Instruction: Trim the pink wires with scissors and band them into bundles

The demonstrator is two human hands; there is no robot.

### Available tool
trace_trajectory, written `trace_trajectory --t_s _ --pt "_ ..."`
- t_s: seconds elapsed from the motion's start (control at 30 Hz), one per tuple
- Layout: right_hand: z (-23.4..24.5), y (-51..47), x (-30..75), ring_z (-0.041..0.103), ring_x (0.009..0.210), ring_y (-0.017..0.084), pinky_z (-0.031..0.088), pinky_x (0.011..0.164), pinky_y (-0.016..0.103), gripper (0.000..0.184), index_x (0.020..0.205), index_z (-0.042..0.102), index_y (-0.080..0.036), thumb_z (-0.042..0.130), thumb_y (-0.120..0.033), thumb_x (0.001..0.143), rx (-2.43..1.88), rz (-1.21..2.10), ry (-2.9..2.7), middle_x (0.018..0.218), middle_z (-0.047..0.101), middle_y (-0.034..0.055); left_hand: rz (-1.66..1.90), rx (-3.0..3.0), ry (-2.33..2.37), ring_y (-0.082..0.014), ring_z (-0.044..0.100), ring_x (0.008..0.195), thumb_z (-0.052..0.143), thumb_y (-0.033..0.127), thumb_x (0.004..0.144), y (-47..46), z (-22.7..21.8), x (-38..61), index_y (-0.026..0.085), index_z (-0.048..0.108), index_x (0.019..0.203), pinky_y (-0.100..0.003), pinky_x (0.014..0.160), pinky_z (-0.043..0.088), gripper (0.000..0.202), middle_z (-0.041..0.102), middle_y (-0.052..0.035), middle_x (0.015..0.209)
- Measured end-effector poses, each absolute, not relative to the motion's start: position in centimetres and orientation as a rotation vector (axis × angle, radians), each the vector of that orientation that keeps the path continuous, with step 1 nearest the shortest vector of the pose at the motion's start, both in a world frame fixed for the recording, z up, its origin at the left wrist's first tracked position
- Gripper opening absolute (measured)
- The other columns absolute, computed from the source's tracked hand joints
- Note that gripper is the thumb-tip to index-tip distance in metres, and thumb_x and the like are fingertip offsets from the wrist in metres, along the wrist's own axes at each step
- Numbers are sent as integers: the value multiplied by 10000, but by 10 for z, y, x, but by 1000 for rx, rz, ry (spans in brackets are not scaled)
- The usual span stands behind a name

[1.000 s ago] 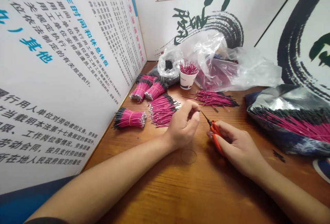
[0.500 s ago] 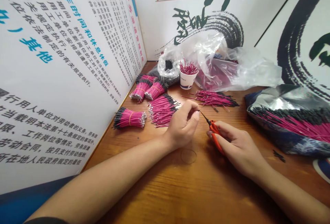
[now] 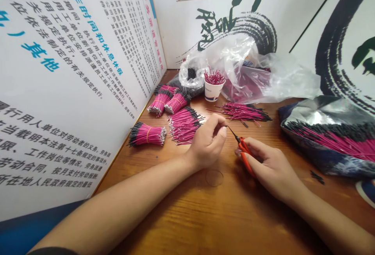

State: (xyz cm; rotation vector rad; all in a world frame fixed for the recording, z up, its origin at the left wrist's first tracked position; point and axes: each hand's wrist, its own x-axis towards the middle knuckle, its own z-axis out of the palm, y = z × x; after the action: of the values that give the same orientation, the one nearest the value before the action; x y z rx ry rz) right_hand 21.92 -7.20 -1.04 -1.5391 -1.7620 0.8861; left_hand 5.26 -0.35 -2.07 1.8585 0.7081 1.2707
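Observation:
My right hand [image 3: 265,165] is wrapped round the red handles of a pair of needle-nose pliers [image 3: 243,151]. The slim dark jaws point up and left, with their tip at the fingertips of my left hand [image 3: 209,139]. That hand is closed, thumb against forefinger, and a small dark end shows at the pinch; the rest of what it holds is hidden. Just behind my left hand lies a loose pile of pink wires with black ends [image 3: 186,126]. Another loose pile of pink wires [image 3: 244,112] lies beyond the pliers.
Banded wire bundles [image 3: 148,134] lie at the left by the printed wall panel [image 3: 73,71]. A paper cup [image 3: 213,91] full of pink wires stands at the back, near clear plastic bags [image 3: 281,83]. An open bag of wires [image 3: 328,157] lies right, with black bits [image 3: 317,176] before it.

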Motion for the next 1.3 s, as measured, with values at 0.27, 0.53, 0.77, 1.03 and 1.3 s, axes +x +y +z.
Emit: trace_trajectory --t_s 0.27,0.53,0.77,1.03,1.3 --pt "-10 -72 219 482 563 131 383 518 236 250 761 562 -193 497 -386 906 -1525 853 -1737 616 535 -9 1253 1855 713 -121 366 686 402 207 958 -4 -19 52 186 421 847 -263 642 340 115 399 18 745" --pt "-13 -72 221 503 570 139 393 528 247 259 766 540 -204 478 -401 923 -1532 868 -1780 626 564 -2 1250 1865 730 -123 371 683 394 219 952 -4 -19 53 189 422 840 -263 642 342 120 406 16 742" --pt "-12 -72 221 486 570 135 382 524 239 269 763 564 -200 484 -402 922 -1542 879 -1743 624 534 -10 1248 1867 712 -121 370 685 394 206 956 -4 -19 52 188 425 841 -263 645 339 120 398 18 744" --pt "-12 -72 221 535 599 148 404 539 242 234 787 590 -194 507 -381 903 -1548 832 -1754 661 602 5 1251 1883 730 -124 384 687 386 218 957 -3 -19 52 189 427 841 -270 655 352 127 413 15 750" --pt "-11 -72 220 494 535 133 380 503 237 240 751 565 -205 500 -383 897 -1536 890 -1729 595 545 -19 1253 1885 722 -123 382 685 386 209 967 -2 -21 52 187 441 851 -269 653 344 130 406 20 741"
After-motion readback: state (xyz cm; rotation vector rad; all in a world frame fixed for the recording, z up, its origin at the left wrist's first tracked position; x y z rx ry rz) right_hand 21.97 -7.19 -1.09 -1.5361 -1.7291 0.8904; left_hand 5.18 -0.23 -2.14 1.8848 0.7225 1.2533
